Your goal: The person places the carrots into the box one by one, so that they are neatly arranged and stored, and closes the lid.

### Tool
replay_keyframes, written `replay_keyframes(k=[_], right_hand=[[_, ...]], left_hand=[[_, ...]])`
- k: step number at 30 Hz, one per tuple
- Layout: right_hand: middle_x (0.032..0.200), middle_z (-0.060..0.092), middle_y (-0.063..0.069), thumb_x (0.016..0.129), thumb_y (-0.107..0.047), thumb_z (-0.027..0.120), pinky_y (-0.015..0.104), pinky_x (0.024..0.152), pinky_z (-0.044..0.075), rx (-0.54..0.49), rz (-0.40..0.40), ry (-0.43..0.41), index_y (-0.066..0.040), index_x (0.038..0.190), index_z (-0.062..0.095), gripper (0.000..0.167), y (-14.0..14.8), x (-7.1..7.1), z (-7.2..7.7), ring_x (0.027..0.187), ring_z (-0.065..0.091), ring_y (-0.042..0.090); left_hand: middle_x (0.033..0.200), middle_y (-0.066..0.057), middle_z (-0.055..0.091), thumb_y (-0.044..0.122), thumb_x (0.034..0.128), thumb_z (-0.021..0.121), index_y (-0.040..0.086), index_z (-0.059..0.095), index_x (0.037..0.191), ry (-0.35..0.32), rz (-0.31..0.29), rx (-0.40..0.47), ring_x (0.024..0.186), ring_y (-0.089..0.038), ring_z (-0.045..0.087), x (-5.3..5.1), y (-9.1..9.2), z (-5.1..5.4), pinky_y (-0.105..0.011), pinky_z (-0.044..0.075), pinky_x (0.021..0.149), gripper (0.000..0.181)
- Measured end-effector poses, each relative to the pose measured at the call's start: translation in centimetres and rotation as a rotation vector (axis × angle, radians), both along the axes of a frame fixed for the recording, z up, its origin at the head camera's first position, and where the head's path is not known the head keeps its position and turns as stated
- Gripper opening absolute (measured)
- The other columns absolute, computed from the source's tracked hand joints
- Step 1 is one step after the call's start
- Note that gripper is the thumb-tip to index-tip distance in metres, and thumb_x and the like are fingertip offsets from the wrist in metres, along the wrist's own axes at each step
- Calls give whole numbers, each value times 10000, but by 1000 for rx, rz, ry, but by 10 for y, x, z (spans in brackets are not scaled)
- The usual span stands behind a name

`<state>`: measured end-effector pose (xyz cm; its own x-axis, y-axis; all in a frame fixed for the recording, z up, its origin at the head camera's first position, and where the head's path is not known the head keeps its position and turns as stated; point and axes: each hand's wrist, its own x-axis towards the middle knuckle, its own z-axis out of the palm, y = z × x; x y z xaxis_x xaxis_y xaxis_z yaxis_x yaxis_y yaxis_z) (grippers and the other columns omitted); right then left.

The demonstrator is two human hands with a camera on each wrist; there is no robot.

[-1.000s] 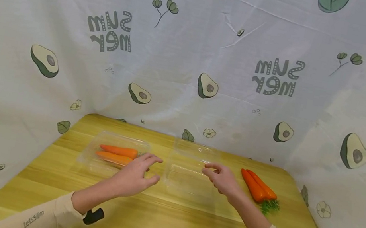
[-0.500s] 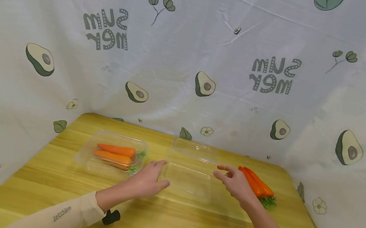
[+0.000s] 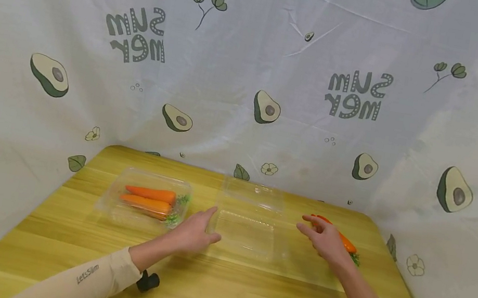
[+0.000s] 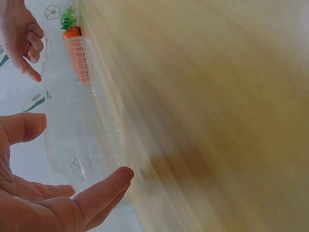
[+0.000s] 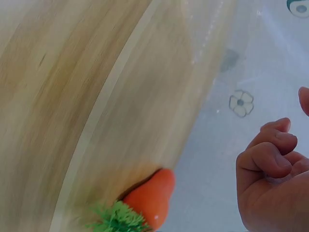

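Observation:
An open clear plastic container [image 3: 245, 233] lies mid-table, its lid [image 3: 255, 194] folded back toward the curtain. My left hand [image 3: 192, 234] is at its left side, fingers and thumb spread, with nothing in its grasp; whether it touches the rim I cannot tell. On the right, my right hand [image 3: 327, 242] hovers in front of the orange carrots [image 3: 348, 244] and partly hides them. Its index finger and thumb are apart, while the other fingers curl loosely around nothing. The right wrist view shows a carrot [image 5: 155, 197] with green leaves [image 5: 120, 218] below that hand.
A second clear container [image 3: 115, 210], with its lid down, stands at the left and holds two carrots [image 3: 146, 203] with green tops. A white patterned curtain [image 3: 234, 64] encloses the wooden table [image 3: 233, 296] at the back and sides.
My right hand has moved right, from the open container toward the loose carrots. My left hand has moved right, away from the filled container to the open one's left side.

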<state>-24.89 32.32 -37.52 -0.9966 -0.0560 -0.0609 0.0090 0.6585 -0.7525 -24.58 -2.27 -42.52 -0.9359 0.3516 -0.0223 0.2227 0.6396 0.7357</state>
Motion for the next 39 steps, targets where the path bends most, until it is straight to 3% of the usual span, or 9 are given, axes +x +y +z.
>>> replay_keyframes(k=[4,6,9,11,20,27,39], right_hand=[[1117,518,200,994,-485,597,314,554,358,18,-32,-15,-18,1530,397,738,14,-4,-4,607,365,178],[1250,513,270,981,-535,591,348,656,426,41,-63,-18,-21,1536,393,782,22,-5,-6,766,491,251],[1425,446,297,960,-581,592,415,813,448,60,-106,-19,-26,1534,402,821,32,-7,-11,1029,504,355],[1485,390,317,964,-573,591,460,922,441,61,-120,-23,-22,1535,398,816,39,-8,-14,1178,471,389],[1577,260,347,967,-524,618,619,1094,356,44,-144,-26,19,1527,385,814,59,-6,-22,1377,343,510],[1585,216,363,975,-426,646,644,1132,291,40,-192,-47,60,1516,376,776,67,-3,-25,1427,243,545],[1532,242,417,968,-373,657,631,1117,314,107,-257,-65,128,1464,408,748,76,-3,-29,1368,301,563]], left_hand=[[1560,-238,399,311,956,686,37,243,1595,-11,-5,27,1422,-418,406,-1,1,-1,-574,366,1130,824],[1563,-236,395,326,957,685,39,246,1594,-16,-2,38,1425,-419,401,-1,1,-2,-579,363,1129,826],[1569,-237,385,345,973,662,46,238,1598,-17,-1,54,1430,-423,391,-1,1,-4,-591,356,1129,812],[1562,-242,392,343,990,641,49,230,1601,-15,-4,64,1416,-424,410,-1,1,-5,-593,369,1116,793],[1523,-248,440,305,1001,630,61,222,1607,-24,-10,84,1344,-409,497,-1,0,-5,-576,441,1054,769],[1520,-249,445,300,973,671,49,243,1597,-24,1,104,1329,-411,513,0,1,-5,-577,457,1036,797],[1446,-271,511,313,944,705,46,277,1576,-12,19,118,1284,-415,543,4,2,-5,-573,479,1005,809]])
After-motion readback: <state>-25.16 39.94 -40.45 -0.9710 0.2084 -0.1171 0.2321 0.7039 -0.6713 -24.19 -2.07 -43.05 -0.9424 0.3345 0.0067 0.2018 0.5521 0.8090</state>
